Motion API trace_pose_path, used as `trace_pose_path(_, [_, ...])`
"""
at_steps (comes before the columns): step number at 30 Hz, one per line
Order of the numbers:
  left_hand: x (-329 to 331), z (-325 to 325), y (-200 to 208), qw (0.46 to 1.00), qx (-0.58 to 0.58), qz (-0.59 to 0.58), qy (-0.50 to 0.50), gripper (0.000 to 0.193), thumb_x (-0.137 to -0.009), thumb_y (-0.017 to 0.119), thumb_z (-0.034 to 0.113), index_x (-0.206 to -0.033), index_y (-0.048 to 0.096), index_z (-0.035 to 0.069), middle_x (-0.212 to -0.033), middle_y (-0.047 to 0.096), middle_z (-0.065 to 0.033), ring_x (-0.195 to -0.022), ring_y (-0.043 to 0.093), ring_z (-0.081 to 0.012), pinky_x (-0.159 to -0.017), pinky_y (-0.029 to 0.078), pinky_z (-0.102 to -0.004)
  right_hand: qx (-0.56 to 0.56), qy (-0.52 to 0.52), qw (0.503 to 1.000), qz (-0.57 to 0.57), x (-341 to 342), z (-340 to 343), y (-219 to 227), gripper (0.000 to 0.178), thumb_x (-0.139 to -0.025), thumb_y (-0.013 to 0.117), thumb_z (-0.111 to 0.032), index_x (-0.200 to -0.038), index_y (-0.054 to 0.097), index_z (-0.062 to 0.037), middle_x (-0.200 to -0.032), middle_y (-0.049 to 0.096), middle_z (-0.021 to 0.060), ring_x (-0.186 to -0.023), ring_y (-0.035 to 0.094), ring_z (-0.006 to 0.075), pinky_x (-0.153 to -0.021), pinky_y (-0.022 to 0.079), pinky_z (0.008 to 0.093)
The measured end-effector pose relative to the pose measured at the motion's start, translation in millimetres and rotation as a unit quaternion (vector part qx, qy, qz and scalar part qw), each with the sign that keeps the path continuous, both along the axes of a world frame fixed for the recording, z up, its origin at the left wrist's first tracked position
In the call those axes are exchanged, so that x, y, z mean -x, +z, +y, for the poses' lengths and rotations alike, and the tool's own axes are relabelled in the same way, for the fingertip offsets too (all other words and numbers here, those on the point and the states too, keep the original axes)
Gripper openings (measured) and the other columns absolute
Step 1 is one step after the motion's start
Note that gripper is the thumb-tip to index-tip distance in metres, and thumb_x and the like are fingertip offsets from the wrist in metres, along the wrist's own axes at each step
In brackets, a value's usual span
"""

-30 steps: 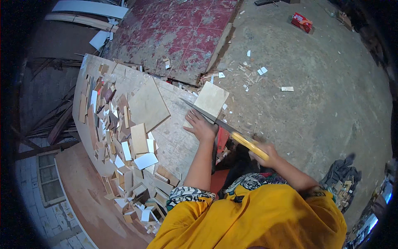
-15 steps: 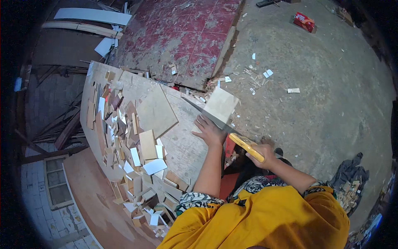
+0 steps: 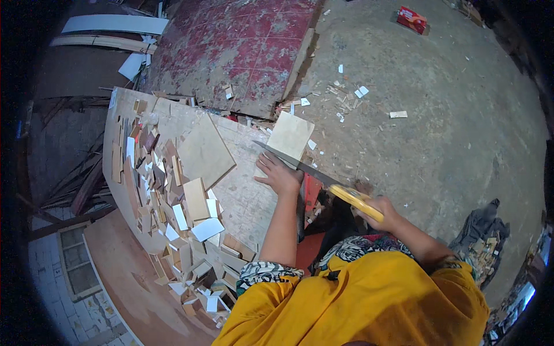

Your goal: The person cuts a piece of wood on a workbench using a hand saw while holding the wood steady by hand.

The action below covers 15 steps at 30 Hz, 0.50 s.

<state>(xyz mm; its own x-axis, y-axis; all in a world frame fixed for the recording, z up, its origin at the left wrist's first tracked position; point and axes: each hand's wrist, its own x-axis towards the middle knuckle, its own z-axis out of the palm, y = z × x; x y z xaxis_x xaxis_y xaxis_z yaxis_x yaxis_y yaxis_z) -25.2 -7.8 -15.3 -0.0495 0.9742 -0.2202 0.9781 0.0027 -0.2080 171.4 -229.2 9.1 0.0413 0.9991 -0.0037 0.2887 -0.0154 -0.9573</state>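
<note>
My right hand (image 3: 381,213) is closed round the yellow handle of a handsaw (image 3: 321,175). The saw's dark blade runs up and left across a pale square-edged wooden board (image 3: 291,136), its tip reaching past the board's left side. My left hand (image 3: 281,175) lies on the near part of this board with its fingers spread, close beside the blade. Part of the board is hidden under that hand. The board rests at the right edge of a worn wooden worktop (image 3: 245,190) and sticks out over the floor.
Offcuts (image 3: 196,210) in white and wood tones crowd the worktop's left side, near a larger pale panel (image 3: 206,149). Wood scraps (image 3: 346,98) litter the concrete floor, where a red box (image 3: 411,20) lies far off. A dark cloth (image 3: 476,228) with wood bits sits at right.
The saw has slid back through the board, toward the lower right, with my right hand. My left hand keeps its place on the board. The whole view has shifted slightly.
</note>
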Motion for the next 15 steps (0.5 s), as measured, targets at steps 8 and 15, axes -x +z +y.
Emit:
trace_pose_path(8, [1, -1, 0, 1.000, -0.010, -0.027, -0.001, 0.128, -0.060, 0.083, 0.055, -0.154, 0.015, 0.000, -0.158, 0.021, -0.0217, -0.148, 0.016, -0.0388, -0.112, 0.015, -0.0691, -0.011, 0.001, 1.000, 0.026, 2, 4, -31, 0.015, -0.084, 0.072, -0.020, -0.088, 0.066, -0.0062, -0.072, 0.062, 0.0179, -0.066, 0.063, 0.0376, -0.059, 0.049, 0.0413])
trace_pose_path(15, [6, 1, -8, 0.998, -0.032, -0.043, -0.013, 0.124, -0.061, 0.082, 0.054, -0.152, 0.018, -0.002, -0.157, 0.022, -0.0219, -0.148, 0.016, -0.0396, -0.113, 0.014, -0.0692, 0.009, 0.011, 0.999, -0.035, 7, 6, -16, 0.018, -0.084, 0.071, -0.024, -0.085, 0.066, -0.0059, -0.074, 0.064, 0.0178, -0.068, 0.064, 0.0382, -0.059, 0.050, 0.0428])
